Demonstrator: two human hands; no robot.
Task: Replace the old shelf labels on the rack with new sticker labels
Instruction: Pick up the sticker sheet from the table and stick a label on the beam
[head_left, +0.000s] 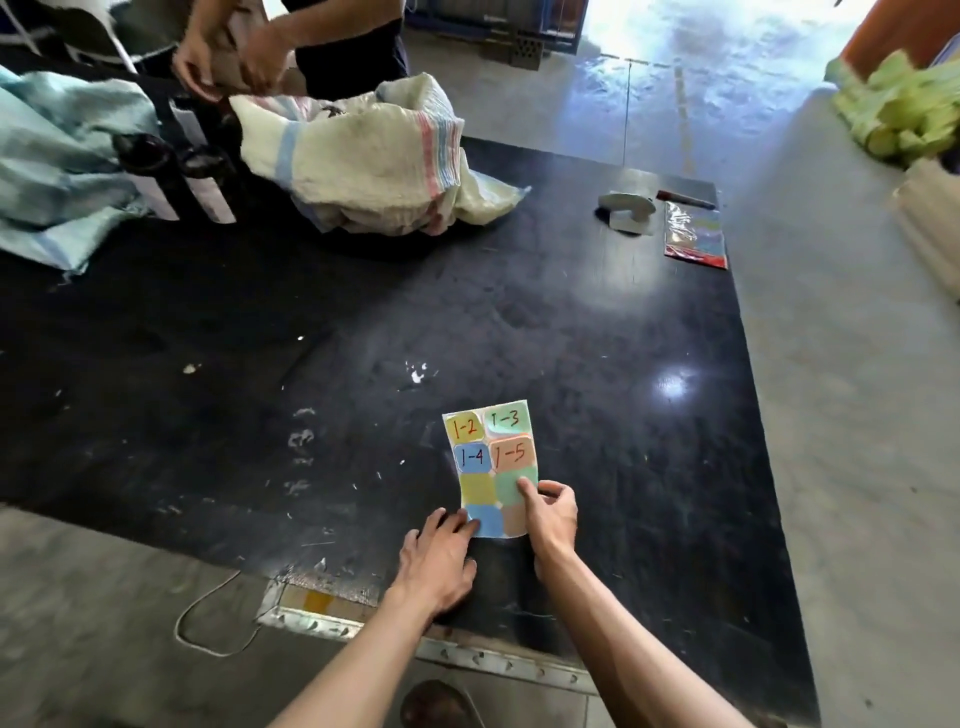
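Note:
A sheet of coloured sticker labels (491, 462) lies on the black tabletop (363, 338) near its front edge. Its upper labels read 1-2, 1-3, 1-4 and 1-5; the lower ones are blank. My left hand (439, 556) rests flat on the table with its fingertips on the sheet's bottom left corner. My right hand (550, 514) pinches the sheet's right edge, thumb on a blank green label. No rack is in view.
At the far right of the table lie a pack of stickers (695, 236), a red marker (685, 199) and a white tape dispenser (626, 208). A woven sack (374, 156) and a person's hands (228, 57) are at the back left. Concrete floor lies on the right.

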